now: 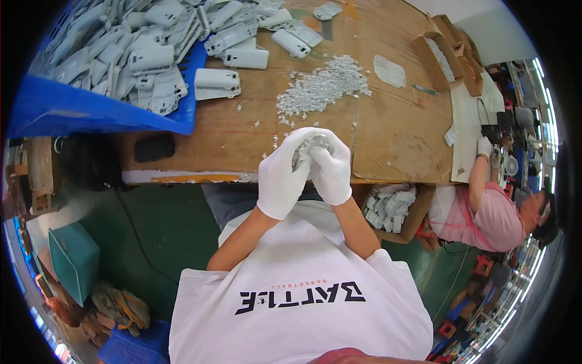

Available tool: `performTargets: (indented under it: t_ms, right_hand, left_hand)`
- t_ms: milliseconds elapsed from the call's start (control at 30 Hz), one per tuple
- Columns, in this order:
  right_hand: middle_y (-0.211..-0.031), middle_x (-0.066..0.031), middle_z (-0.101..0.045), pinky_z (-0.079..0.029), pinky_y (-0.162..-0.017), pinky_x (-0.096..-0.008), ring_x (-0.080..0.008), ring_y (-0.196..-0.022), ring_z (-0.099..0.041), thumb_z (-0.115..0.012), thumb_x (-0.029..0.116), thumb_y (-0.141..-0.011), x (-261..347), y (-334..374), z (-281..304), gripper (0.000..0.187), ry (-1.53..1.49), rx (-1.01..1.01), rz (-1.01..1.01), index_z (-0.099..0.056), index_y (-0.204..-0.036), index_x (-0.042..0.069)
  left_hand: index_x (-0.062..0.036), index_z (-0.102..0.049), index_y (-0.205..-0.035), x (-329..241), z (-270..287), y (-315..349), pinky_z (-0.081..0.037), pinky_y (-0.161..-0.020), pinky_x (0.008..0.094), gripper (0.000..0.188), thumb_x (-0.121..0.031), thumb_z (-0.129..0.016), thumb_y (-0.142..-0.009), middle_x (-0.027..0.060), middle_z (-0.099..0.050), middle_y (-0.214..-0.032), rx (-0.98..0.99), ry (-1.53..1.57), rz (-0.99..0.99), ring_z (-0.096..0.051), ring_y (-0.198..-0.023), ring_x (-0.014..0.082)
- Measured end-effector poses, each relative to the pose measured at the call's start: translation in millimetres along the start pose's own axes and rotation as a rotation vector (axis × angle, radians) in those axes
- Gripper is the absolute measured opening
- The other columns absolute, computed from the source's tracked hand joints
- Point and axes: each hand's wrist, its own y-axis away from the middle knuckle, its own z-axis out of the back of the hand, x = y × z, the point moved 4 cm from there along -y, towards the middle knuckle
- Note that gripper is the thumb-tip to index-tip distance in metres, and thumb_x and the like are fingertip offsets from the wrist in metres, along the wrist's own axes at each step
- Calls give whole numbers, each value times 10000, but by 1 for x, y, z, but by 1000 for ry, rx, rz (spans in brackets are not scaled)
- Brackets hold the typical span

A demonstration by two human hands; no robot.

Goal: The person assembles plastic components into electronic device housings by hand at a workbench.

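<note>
Both my hands wear white knit gloves and meet at the table's near edge. My left hand (282,179) and my right hand (333,173) are closed around a light grey-white plastic housing (301,153). The right thumb presses on its inner side; the gloves hide most of its shape. Just beyond my fingers spreads a heap of tiny white plastic parts (321,88), with strays scattered toward me. Several pale plastic housings (217,82) lie on the table to the far left of my hands.
A blue crate (100,115) heaped with similar housings stands at left. Beyond the heap lie a white cloth (389,71) and a green tool (424,89). A cardboard box (425,212) of white pieces sits below the table's edge. Another person (494,218) works at right.
</note>
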Motion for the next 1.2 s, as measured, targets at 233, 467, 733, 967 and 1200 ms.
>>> performTargets:
  t_ms: [233, 467, 733, 967, 1200]
  right_hand:
    - [-1048, -109, -674, -585, -692, -324, -209, -799, -695, -471, 15, -880, 71, -32, 125, 300, 298, -339, 241, -614, -1143, 6]
    - [-1011, -166, -627, -535, -861, -450, -359, -992, -651, -647, 163, -879, 143, -45, 320, 275, 1986, -1254, 251, -571, -1132, 86]
    - [-984, -103, -645, -530, -806, -388, -307, -872, -634, -578, 25, -827, 95, -57, 179, 250, 1830, -526, 773, -643, -1053, 111]
    - [-934, -31, -632, -550, -655, -365, -235, -797, -667, -672, 51, -838, 24, -42, 33, 149, 1279, 5, 815, -629, -955, 132]
    - [-890, -85, -619, -562, -636, -395, -286, -775, -677, -624, 69, -851, 6, -61, 33, 84, 1523, 198, 697, -619, -920, 116]
  left_hand:
    - [-46, -497, -1395, 4, 33, -42, -460, -1033, 399, 616, -53, -709, -817, 175, -570, -1333, -213, -278, -199, -575, -1212, 299]
    - [-115, -626, -1237, 47, 104, -124, -405, -1029, 453, 438, -99, -711, -807, 109, -567, -1307, -350, -1331, -412, -490, -1247, 346]
    - [-139, -652, -1152, 44, 116, -147, -489, -851, 421, 420, -213, -795, -764, 110, -603, -1048, -64, -1393, -95, -621, -956, 288]
    - [-151, -542, -1229, 45, 112, -131, -541, -714, 432, 374, -115, -651, -873, 111, -577, -1009, -216, -1264, -248, -640, -880, 293]
    - [-89, -597, -1002, 49, 107, -120, -531, -691, 411, 136, -53, -623, -873, 101, -581, -904, -310, -981, -429, -636, -814, 288]
